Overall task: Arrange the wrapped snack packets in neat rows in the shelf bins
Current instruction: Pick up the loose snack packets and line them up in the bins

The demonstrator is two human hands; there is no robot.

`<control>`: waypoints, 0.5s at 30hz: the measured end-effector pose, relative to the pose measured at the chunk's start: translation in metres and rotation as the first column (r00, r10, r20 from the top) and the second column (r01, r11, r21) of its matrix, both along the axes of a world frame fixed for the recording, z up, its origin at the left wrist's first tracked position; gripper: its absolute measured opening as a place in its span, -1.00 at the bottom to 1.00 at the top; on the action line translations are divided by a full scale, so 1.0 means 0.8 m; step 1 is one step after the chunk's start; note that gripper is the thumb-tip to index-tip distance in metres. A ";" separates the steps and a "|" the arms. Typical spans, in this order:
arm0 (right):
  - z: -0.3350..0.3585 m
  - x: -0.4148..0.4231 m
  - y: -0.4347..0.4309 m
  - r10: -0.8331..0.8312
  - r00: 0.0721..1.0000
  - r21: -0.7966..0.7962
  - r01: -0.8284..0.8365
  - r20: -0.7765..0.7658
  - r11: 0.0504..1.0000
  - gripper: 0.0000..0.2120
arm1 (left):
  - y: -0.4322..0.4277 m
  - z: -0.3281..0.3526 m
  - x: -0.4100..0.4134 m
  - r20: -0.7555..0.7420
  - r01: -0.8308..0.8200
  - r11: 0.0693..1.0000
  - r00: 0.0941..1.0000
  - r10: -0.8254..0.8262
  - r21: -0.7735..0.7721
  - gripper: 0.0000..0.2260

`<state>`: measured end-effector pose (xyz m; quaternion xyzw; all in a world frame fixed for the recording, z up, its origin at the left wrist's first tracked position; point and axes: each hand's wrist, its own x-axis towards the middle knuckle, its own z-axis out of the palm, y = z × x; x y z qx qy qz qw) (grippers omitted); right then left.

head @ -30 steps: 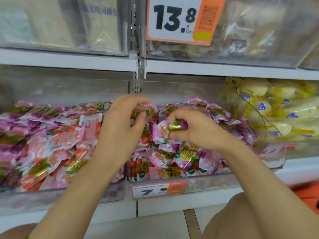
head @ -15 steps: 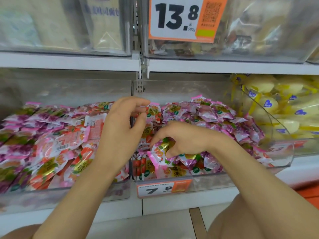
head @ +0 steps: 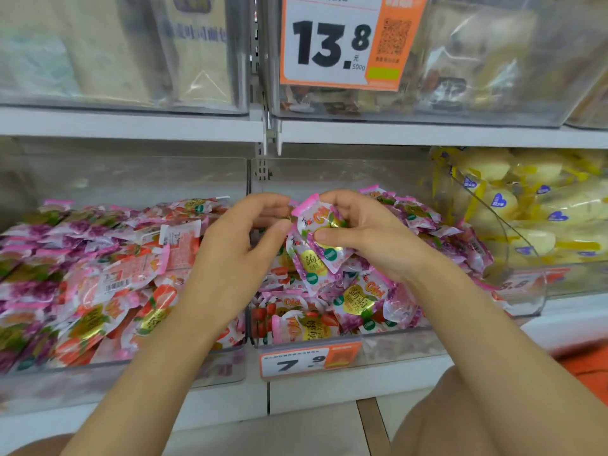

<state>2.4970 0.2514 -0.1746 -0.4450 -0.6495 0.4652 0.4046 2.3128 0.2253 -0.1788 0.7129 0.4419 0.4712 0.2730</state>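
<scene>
Two clear shelf bins hold pink, purple and red wrapped snack packets. The left bin [head: 131, 373] is heaped with a loose pile [head: 98, 274]. In the middle bin [head: 394, 350] the packets [head: 358, 301] are also jumbled. My right hand [head: 371, 238] grips a small bunch of packets [head: 317, 255] lifted above the middle bin, thumb across their front. My left hand [head: 237, 251] hovers at the divider between the bins, fingers curved toward that bunch. Its thumb tip is at the bunch's edge, and whether it holds anything is hidden.
An orange price tag reading 7.9 [head: 309, 360] sits on the middle bin's front. To the right, a bin of yellow packets [head: 526, 218] stands behind a curved clear flap. Above, a shelf carries more bins and a 13.8 price sign [head: 339, 41]. Floor tiles lie below.
My right hand dipped into the middle bin's front, gathered packets, then rose back up beside my left hand. The left hand stayed in place.
</scene>
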 end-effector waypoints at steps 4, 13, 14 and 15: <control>-0.001 0.001 -0.004 -0.053 0.989 -0.063 0.045 -0.135 0.997 -0.67 | 0.000 -0.002 0.001 -0.062 0.028 0.999 0.998 -0.029 -0.026 -0.71; 0.000 0.011 -0.003 -0.125 0.953 -0.178 0.077 -0.274 0.981 -0.67 | 0.003 -0.005 0.000 -0.305 -0.005 1.000 0.952 0.006 0.004 -0.57; 0.000 0.010 -0.002 -0.144 0.953 -0.188 0.095 -0.268 0.978 -0.67 | 0.002 -0.005 0.001 -0.311 -0.024 1.000 0.950 0.025 0.007 -0.56; -0.002 0.009 -0.001 -0.171 0.953 -0.195 0.123 -0.251 0.973 -0.67 | 0.001 -0.005 0.002 -0.298 -0.044 0.999 0.954 0.042 0.001 -0.56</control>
